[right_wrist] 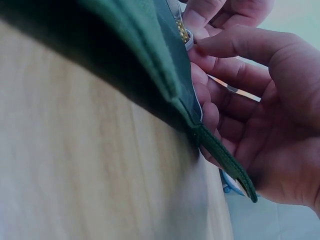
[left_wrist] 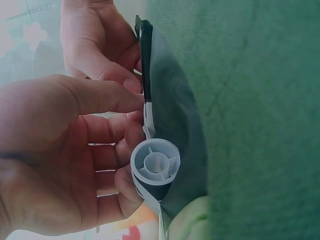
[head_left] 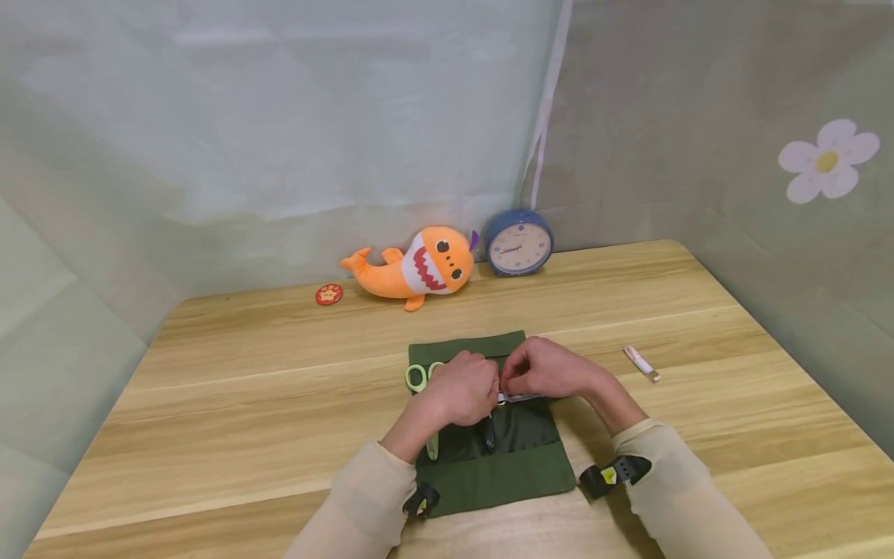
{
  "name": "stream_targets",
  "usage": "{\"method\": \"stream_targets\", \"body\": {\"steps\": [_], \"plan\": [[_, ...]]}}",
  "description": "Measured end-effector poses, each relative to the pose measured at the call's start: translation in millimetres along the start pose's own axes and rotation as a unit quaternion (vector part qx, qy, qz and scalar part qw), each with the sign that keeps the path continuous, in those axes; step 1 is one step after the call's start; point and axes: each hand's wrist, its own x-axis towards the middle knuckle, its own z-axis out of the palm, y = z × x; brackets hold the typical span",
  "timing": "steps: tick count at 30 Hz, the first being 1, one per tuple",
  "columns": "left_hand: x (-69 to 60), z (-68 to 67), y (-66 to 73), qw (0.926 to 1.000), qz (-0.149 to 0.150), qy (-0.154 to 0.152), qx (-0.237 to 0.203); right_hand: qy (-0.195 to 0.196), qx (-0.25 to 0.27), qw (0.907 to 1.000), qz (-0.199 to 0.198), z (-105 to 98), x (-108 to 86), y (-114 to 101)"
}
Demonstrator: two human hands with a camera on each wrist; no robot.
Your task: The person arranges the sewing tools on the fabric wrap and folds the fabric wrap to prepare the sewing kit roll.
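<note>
My left hand (head_left: 464, 386) and right hand (head_left: 548, 369) curl at the pouch (head_left: 499, 485), hold unclear. Wooden table (head_left: 244, 435) fills the lower frame, pale cloth (head_left: 314, 132) the upper.

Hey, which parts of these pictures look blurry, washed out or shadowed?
Head view: mostly clear, soft shadow on the table beside the right sleeve; left wrist view: green cloth blurred at right, upper left washed out; right wrist view: table blurred at left, upper right overly bright.

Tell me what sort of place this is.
Probably a makeshift indoor workspace: a wood-grain table stands beside wrinkled, cloth-like walls, with a blue clock near its back edge.
</note>
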Motion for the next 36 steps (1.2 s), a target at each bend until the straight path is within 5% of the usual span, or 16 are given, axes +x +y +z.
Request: {"method": "stream_targets", "body": {"steps": [18,29,36], "plan": [[-0.3,0.8,1.7,0.9997,-0.017,0.017,-0.002,0.016,0.011,0.9993,0.031,-6.1,-3.8,-0.9],[-0.2,1.3,2.3,0.9997,-0.018,0.019,-0.002,0.103,0.028,0.9922,0.064,-33.0,-26.3,8.6],[-1.4,0.6,1.6,0.9997,-0.016,0.020,-0.006,0.192,-0.073,0.9684,0.141,-65.9,-73.2,29.3]]}}
